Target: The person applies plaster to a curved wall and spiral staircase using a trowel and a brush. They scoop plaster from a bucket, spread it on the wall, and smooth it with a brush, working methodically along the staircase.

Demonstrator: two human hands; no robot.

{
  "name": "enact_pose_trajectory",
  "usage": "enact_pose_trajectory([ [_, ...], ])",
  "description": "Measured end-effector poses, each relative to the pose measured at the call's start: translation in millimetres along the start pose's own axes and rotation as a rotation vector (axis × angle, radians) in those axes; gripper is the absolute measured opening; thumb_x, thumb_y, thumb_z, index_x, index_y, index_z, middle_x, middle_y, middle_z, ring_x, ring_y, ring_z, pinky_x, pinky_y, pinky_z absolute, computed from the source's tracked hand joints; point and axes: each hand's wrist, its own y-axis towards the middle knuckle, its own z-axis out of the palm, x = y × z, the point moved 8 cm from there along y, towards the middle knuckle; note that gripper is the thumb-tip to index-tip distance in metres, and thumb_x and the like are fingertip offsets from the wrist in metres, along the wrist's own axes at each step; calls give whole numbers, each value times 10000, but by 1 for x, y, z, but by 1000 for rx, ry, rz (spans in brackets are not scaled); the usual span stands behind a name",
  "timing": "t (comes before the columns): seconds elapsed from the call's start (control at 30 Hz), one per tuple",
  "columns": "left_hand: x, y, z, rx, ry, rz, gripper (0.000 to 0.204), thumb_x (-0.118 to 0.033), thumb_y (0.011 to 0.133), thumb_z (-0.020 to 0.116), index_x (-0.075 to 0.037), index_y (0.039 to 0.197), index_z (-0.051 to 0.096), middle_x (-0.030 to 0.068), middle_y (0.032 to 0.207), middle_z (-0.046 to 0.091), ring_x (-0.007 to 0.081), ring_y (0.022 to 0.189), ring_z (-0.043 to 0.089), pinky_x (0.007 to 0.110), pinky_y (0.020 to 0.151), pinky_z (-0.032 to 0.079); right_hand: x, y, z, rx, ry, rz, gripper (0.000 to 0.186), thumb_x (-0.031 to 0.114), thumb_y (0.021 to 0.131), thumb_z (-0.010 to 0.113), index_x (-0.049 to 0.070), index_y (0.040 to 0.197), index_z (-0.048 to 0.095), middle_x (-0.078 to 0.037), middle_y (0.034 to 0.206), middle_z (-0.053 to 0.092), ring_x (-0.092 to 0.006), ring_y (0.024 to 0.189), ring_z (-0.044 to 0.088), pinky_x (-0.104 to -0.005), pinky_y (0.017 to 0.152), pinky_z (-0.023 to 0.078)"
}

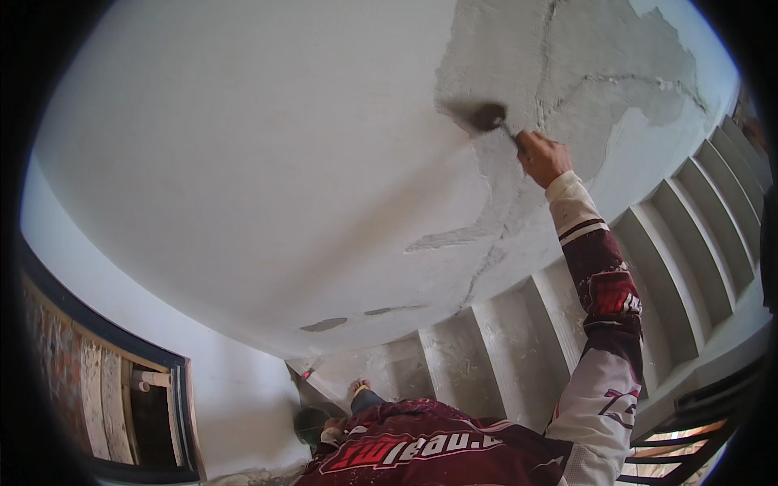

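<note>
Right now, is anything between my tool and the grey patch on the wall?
Nothing visible. Your right hand holds the tool up by the left edge of the grey patch; whether they touch is unclear.

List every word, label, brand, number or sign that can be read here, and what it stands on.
Wording isn't copied out here; the places are:
Shirt front: large red and white lettering, its right end lost in folds.
Right sleeve, forearm: red patch with pale characters, partly turned away.
Right sleeve, upper arm: dark, red-edged characters, cut by folds.
Wall and steps: none seen.
Tool: too blurred to tell.
</note>
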Motion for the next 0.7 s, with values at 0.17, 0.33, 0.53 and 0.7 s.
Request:
enact_pose_trajectory([
  [0.17,30,9,8,13,-302,-449,268,-306,808,619,-112,957,730,184,1036,678,346,992,647,422,870,505,4,4,-4,-21,10,-18,226,154,783,671,141,932,500,-66,767,597,-293,705,640,-414,566,499],
  [0.33,-3,5,16,340,370,-94,299,-345,811,595,-125,979,708,173,997,687,357,950,661,453,838,520,2,-12,26,112,-117,-194,222,155,785,679,146,934,514,-63,779,605,-287,696,643,-391,557,509],
  [0.53,16,0,15,252,448,16,242,-328,790,610,-144,937,663,153,940,690,379,927,656,482,782,519,-6,-4,-3,-156,4,6,190,125,786,692,136,908,547,-63,785,612,-257,664,637,-363,554,511],
  [0.7,30,1,5,179,376,91,273,-347,772,624,-158,969,632,167,943,675,399,896,642,500,764,507,5,-10,17,105,-265,-243,121,134,830,649,136,896,548,-59,784,612,-256,688,646,-368,563,516],
])
